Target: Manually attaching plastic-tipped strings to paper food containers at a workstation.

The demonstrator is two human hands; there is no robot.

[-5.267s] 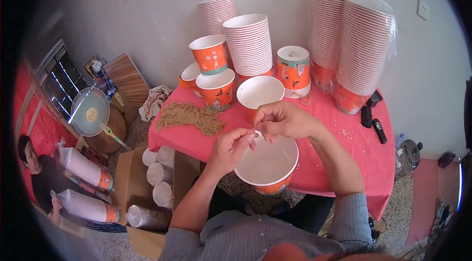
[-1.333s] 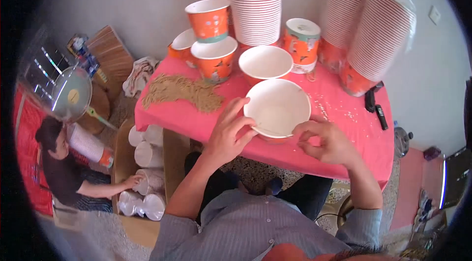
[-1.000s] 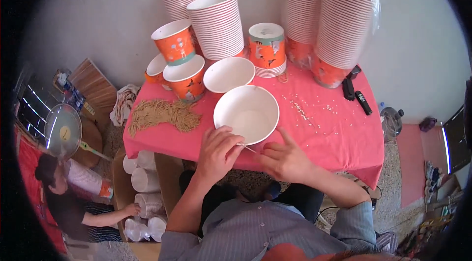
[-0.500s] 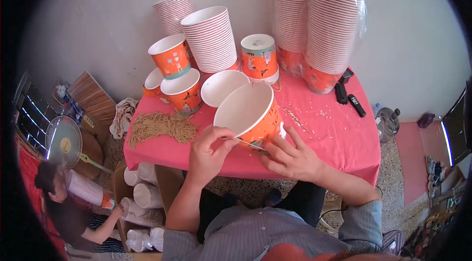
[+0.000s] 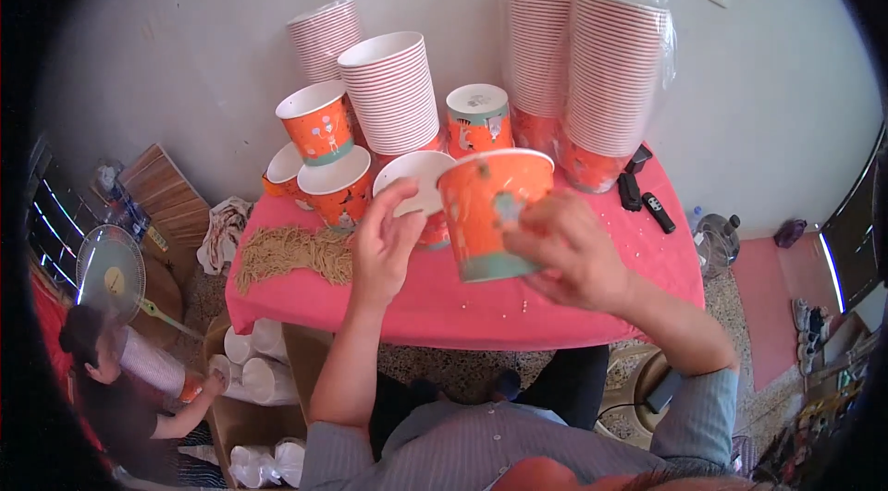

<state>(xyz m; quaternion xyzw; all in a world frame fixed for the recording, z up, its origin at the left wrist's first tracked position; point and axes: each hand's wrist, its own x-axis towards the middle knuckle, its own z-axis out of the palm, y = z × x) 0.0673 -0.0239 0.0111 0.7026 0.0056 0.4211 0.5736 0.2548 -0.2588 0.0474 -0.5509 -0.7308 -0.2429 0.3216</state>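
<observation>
An orange paper bucket [image 5: 486, 209] with a green base band hangs above the near side of the table, its white rim up and slightly tilted. My right hand [image 5: 583, 255], smeared by motion, grips it at its right side. Just left of the bucket, my left hand [image 5: 381, 246] is raised with its fingers apart, and I see nothing in it. Behind it stands another bucket with a white inside [image 5: 416, 175], partly hidden by the hand and the held bucket. A bundle of tan strings [image 5: 294, 257] lies on the table to the left.
On the pink-covered table [image 5: 416, 325] stand tall bucket stacks [image 5: 615, 75], an upside-down bucket [image 5: 478, 116] and a few more at left. Black devices [image 5: 657, 212] lie at right; small white beads are scattered. A co-worker [image 5: 116, 389] handles a stack beside a cardboard box [image 5: 301, 371].
My right hand has lifted the bucket and turned it more upright, with its side toward me. My left hand has come away from the thin stick-like piece at its rim, which no longer shows.
</observation>
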